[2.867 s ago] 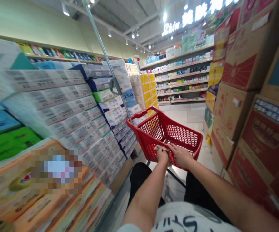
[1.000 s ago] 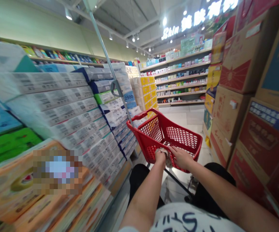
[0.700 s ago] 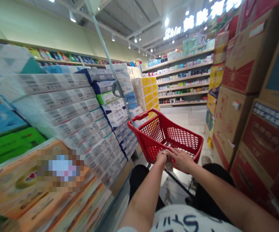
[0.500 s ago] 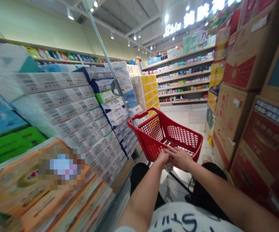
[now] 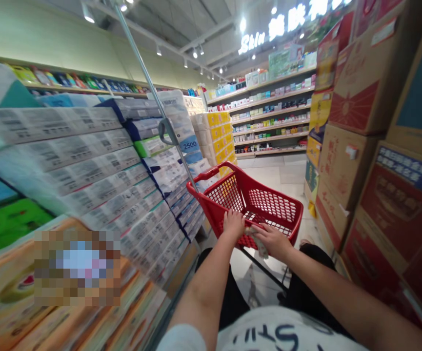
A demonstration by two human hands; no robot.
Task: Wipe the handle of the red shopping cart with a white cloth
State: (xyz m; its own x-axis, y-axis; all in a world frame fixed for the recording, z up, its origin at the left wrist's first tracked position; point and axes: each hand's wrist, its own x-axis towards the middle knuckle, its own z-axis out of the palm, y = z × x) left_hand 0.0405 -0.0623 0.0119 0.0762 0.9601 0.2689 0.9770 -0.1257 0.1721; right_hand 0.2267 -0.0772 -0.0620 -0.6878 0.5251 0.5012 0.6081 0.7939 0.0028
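Observation:
A red plastic shopping cart (image 5: 249, 187) with a lattice basket stands right in front of me. At its near edge, my left hand (image 5: 233, 224) lies over the rim with the fingers curled down toward the inside. My right hand (image 5: 275, 241) is beside it to the right, closed on a crumpled pale cloth (image 5: 259, 242) with a faint pattern. Part of this cloth hangs down outside the basket, and its upper end lies along the rim. A metal pole (image 5: 143, 68) with a grey loop rises from the cart's left corner.
Stacked tissue packs (image 5: 97, 146) line the left side, with orange packs (image 5: 16, 287) close to me. Cardboard cartons (image 5: 353, 161) are piled on the right. Behind the cart, pale floor tiles (image 5: 269, 170) lead to shelves of small goods (image 5: 269, 117).
My hands, close together before, have parted: the left one has moved left along the rim. The cloth now shows more, hanging from my right hand. The view has turned slightly right.

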